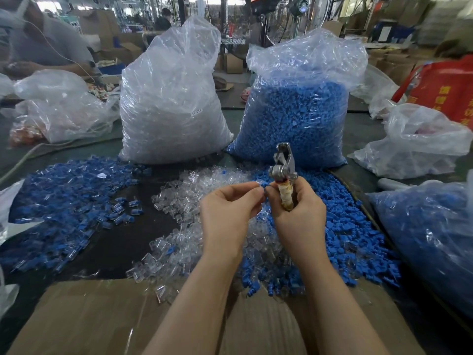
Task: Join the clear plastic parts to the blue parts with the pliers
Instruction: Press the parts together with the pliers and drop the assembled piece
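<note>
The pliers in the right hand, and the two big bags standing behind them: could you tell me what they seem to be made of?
The pliers: bare metal head, silvery with a dull shine. The handle looks wrapped in yellowish tape or cord; which one is unclear.
The two bags: thin clear plastic film, judging by the crinkles, glare and visible contents.

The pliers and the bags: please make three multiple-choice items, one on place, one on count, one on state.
1. Where is the bag of blue parts? A) right of the bag of clear parts B) on the cardboard C) left of it
2. How many hands touch the pliers? A) none B) one C) two
3. The pliers point: A) up B) down C) flat on the table

Answers: 1 A, both stand side by side; 2 B, only the right hand grips them; 3 A, the metal head is above the fist.
</note>
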The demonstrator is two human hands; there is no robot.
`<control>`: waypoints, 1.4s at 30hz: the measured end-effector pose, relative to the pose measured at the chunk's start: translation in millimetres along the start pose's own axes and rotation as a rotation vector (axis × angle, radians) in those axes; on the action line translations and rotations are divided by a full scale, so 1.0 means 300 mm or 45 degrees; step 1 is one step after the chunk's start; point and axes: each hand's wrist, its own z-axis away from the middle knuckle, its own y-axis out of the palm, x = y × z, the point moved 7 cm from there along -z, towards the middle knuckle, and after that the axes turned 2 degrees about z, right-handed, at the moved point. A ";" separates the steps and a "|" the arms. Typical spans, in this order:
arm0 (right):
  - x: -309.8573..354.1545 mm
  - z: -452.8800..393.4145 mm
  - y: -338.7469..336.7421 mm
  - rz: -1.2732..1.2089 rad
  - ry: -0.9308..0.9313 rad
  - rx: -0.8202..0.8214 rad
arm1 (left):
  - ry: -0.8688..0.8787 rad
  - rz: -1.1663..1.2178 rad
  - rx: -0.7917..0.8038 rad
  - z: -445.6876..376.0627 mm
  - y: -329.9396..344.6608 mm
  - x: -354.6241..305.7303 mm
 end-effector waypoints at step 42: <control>-0.025 0.007 0.046 0.097 0.070 0.741 | 0.374 -0.174 0.044 -0.015 -0.033 -0.074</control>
